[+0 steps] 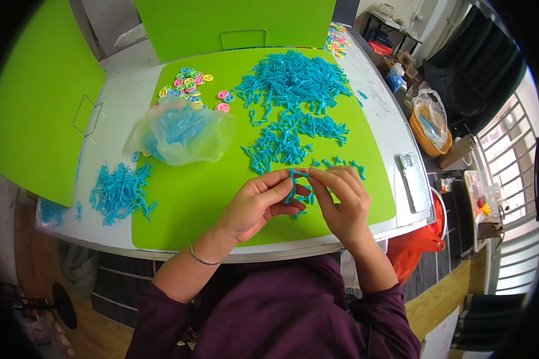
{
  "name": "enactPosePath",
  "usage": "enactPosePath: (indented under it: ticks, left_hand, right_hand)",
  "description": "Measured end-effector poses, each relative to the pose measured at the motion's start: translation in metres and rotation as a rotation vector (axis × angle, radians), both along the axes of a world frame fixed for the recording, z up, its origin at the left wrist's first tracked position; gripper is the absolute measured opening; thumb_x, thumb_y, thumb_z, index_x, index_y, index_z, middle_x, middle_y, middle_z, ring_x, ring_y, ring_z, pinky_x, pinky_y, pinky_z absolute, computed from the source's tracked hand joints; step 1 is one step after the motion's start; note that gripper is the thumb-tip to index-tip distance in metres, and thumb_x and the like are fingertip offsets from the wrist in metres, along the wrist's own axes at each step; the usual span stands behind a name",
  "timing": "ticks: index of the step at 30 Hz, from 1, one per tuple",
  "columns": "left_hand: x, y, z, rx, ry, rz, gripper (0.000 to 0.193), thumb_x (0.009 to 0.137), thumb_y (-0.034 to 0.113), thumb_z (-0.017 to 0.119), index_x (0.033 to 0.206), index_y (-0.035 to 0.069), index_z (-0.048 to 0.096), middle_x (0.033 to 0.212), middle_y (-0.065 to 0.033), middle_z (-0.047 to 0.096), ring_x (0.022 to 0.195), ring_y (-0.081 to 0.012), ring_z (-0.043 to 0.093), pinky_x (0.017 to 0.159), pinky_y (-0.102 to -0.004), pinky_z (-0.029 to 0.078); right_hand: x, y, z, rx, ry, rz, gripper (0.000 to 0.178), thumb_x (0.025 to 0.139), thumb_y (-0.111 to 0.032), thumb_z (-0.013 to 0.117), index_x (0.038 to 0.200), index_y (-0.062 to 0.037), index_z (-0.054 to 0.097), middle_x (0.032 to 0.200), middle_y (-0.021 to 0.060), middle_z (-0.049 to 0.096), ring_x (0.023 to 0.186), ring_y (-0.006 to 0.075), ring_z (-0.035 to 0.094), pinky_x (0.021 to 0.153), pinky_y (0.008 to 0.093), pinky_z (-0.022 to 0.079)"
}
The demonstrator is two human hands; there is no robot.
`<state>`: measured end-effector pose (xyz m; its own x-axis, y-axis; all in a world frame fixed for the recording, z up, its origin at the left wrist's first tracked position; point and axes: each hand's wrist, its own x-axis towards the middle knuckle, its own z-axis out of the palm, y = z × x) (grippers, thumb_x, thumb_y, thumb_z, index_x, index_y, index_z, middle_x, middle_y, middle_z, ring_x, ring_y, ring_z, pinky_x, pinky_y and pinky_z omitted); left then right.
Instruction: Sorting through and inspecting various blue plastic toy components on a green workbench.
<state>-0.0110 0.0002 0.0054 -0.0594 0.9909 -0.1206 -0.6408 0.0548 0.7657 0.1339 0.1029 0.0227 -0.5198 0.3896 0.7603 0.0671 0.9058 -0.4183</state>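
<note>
Over the near part of the green mat (185, 209), both my hands pinch small teal plastic pieces, their tips almost meeting. My left hand (257, 200) is closed on a small teal plastic piece (291, 190), held between thumb and forefinger and partly hidden by the fingers. With thumb and forefinger, my right hand (346, 200) grips the end of a teal piece (300, 174) at the same spot; whether the two are joined I cannot tell. Loose teal pieces (357, 167) lie just beyond the fingers, and a spread cluster (278, 143) lies farther off.
A big teal heap (293, 78) covers the mat's far right. Left of it are a plastic bag (188, 134) of blue pieces and colourful round buttons (188, 84). Another teal pile (121, 192) sits at left, a phone (413, 179) at right. Green panels (36, 102) stand behind and left.
</note>
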Motion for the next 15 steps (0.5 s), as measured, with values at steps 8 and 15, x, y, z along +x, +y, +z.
enactPosePath:
  ticks: [8,15]
  left_hand:
    - [0.006,0.0,-0.011,0.148,0.651,0.19,0.026,0.093,0.012,0.049,0.116,0.004,0.058,0.081,-0.0001,0.06,0.067,-0.005,0.052,0.059,-0.0191,0.044]
    - [0.009,0.001,-0.012,0.189,0.78,0.178,0.022,0.088,0.011,0.058,0.108,0.003,0.063,0.079,0.0017,0.06,0.062,-0.0043,0.05,0.054,-0.0168,0.04]
  right_hand:
    - [0.001,-0.021,-0.018,-0.996,0.195,0.221,0.013,0.079,0.003,0.064,0.091,0.0033,0.062,0.078,0.0077,0.064,0.07,0.015,0.061,0.062,0.0271,0.048]
    - [0.01,-0.028,-0.03,-1.052,0.184,0.149,0.01,0.08,0.003,0.063,0.089,0.0032,0.06,0.082,0.0096,0.065,0.075,0.0148,0.062,0.067,0.0254,0.048]
